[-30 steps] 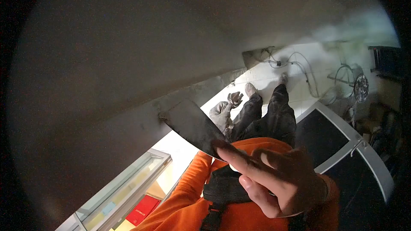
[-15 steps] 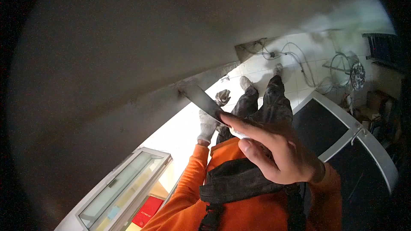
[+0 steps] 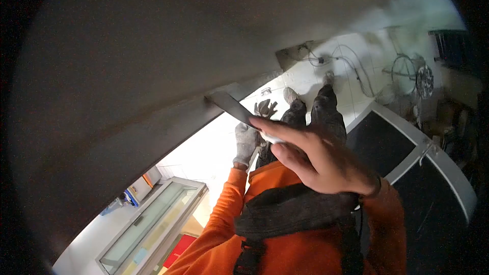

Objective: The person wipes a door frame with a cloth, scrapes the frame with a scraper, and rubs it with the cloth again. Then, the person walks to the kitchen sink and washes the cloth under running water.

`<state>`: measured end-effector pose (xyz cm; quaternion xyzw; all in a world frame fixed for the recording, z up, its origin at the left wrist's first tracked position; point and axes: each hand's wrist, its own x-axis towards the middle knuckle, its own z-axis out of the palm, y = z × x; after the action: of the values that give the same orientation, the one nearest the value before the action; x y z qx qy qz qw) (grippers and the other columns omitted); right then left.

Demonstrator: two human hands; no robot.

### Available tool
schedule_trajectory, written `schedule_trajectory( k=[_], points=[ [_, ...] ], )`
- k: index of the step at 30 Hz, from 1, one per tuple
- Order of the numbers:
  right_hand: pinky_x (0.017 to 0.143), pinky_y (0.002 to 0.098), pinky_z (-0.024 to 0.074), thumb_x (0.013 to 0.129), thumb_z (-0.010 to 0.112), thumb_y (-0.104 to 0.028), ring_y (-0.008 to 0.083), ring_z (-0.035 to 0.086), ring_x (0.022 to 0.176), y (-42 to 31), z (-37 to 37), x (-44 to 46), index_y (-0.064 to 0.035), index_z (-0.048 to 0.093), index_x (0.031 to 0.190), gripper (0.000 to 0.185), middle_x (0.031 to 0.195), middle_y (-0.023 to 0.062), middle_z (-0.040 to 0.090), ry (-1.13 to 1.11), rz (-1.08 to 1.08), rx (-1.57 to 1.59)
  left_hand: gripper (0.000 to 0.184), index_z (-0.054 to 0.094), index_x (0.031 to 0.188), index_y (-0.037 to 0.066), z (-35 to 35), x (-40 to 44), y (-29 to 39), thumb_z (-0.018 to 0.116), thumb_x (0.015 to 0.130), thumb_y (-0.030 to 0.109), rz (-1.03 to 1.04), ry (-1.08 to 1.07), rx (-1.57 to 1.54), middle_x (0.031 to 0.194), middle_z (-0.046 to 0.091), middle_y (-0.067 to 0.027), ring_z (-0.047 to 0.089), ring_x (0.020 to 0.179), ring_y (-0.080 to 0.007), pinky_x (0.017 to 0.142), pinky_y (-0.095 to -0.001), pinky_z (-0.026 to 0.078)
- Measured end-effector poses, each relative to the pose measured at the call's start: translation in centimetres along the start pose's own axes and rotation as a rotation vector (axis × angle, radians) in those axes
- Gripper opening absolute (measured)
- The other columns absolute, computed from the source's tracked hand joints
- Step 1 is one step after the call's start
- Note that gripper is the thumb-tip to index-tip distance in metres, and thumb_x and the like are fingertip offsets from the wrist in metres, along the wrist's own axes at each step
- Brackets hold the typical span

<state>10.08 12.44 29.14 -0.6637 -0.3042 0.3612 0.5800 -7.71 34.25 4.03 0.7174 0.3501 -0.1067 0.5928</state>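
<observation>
My bare right hand is closed around the handle of a putty knife, its index finger stretched along the flat metal blade. The blade's tip meets the grey wall surface close to its lower edge, where a rough, darker strip runs. Lower down, my left hand wears a grey knit glove and is closed. A second, loose work glove sticks up from it with its fingers splayed; its lower end is partly hidden behind the putty knife and my right hand.
A framed window sash stands at lower left, with a red item beyond it. To the right is a white-framed dark door. Cables and a round, stained object are on the tiled floor beyond my shoes.
The putty knife and my right hand have shifted slightly up and left, the tip staying near the wall edge. The loose glove's fingers show more spread. More items show behind the window.
</observation>
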Motion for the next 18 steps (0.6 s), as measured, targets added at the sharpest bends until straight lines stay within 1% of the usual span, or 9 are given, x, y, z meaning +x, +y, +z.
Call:
schedule_trajectory(
  k=[3,6,8,9,12,15,16,17,18],
  points=[
    [0.058,0.0309,0.0458,0.107,0.05,-0.018,0.0117,0.055,0.057,0.1,-0.6,-0.4,-0.0047,0.046,0.151,0.047,0.07,0.0062,0.061,-0.048,0.009,-0.022,0.011,0.063,0.095,0.002,0.7,-0.8,1.5,0.066,0.092,0.012,-0.063,0.016,-0.131,0.077,0.063,-0.0048,0.058,0.063,-0.0139,0.055,-0.0307,0.049],
    [0.061,0.0344,0.05,0.107,0.049,-0.018,0.015,0.061,0.063,3.2,1.6,-0.4,-0.004,0.046,0.15,0.046,0.079,0.0079,0.067,0.156,-0.224,-0.112,0.011,0.063,0.094,0.002,1.1,-1.1,2.1,0.066,0.094,0.013,-0.086,0.027,-0.161,0.073,0.061,-0.0032,0.056,0.059,-0.0123,0.052,-0.0295,0.048],
    [0.062,0.0351,0.0512,0.106,0.05,-0.017,0.0162,0.062,0.064,1.5,-0.6,0.9,-0.0036,0.047,0.149,0.045,0.082,0.0094,0.068,0.021,-0.065,-0.133,0.012,0.063,0.094,0.003,1.3,-1.2,2.5,0.066,0.095,0.014,-0.098,0.023,-0.176,0.071,0.059,-0.0021,0.055,0.056,-0.0113,0.05,-0.0287,0.047],
    [0.065,0.0343,0.0522,0.106,0.05,-0.018,0.0177,0.064,0.065,1.6,-0.4,0.9,-0.004,0.047,0.149,0.045,0.085,0.011,0.07,0.039,-0.089,-0.131,0.012,0.063,0.093,0.003,1.3,-1.2,2.8,0.066,0.096,0.014,-0.109,0.026,-0.189,0.07,0.058,-0.0016,0.054,0.055,-0.0108,0.049,-0.0283,0.046],
    [0.066,0.0345,0.0522,0.106,0.051,-0.019,0.0183,0.065,0.067,3.7,1.2,0.6,-0.0056,0.046,0.151,0.047,0.088,0.011,0.071,0.238,-0.301,-0.088,0.013,0.063,0.092,0.004,1.3,-1.3,3.5,0.066,0.097,0.015,-0.139,0.049,-0.227,0.067,0.056,0.0,0.052,0.051,-0.0093,0.046,-0.0271,0.045],
    [0.066,0.0362,0.053,0.106,0.052,-0.019,0.0182,0.065,0.069,4.4,0.2,1.5,-0.0065,0.043,0.153,0.05,0.093,0.0097,0.072,0.09,-0.128,-0.145,0.015,0.062,0.091,0.004,1.4,-1.6,4.4,0.066,0.099,0.017,-0.159,0.057,-0.264,0.064,0.053,0.0016,0.05,0.048,-0.0077,0.042,-0.0259,0.043],
    [0.069,0.0371,0.0534,0.105,0.052,-0.019,0.0202,0.066,0.072,5.6,0.0,1.4,-0.0068,0.042,0.153,0.05,0.096,0.0109,0.072,0.184,-0.177,-0.185,0.016,0.062,0.091,0.004,1.5,-1.6,4.8,0.066,0.1,0.017,-0.165,0.066,-0.29,0.063,0.053,0.0021,0.05,0.047,-0.0072,0.041,-0.0255,0.043],
    [0.071,0.0379,0.0538,0.105,0.053,-0.018,0.0222,0.067,0.075,7.7,-0.1,0.9,-0.0071,0.041,0.154,0.051,0.099,0.0122,0.072,0.278,-0.225,-0.226,0.016,0.063,0.091,0.005,1.6,-1.5,5.0,0.067,0.1,0.018,-0.23,0.077,-0.293,0.062,0.051,0.003,0.048,0.046,-0.0066,0.04,-0.0252,0.042],
    [0.074,0.039,0.054,0.105,0.054,-0.018,0.0249,0.069,0.08,8.3,-1.3,-0.1,-0.0073,0.041,0.154,0.051,0.103,0.0145,0.072,0.32,-0.152,-0.216,0.016,0.064,0.091,0.006,1.5,-1.4,5.3,0.068,0.1,0.02,-0.296,0.083,-0.293,0.06,0.05,0.0039,0.047,0.045,-0.006,0.039,-0.0248,0.041]
  ],
)
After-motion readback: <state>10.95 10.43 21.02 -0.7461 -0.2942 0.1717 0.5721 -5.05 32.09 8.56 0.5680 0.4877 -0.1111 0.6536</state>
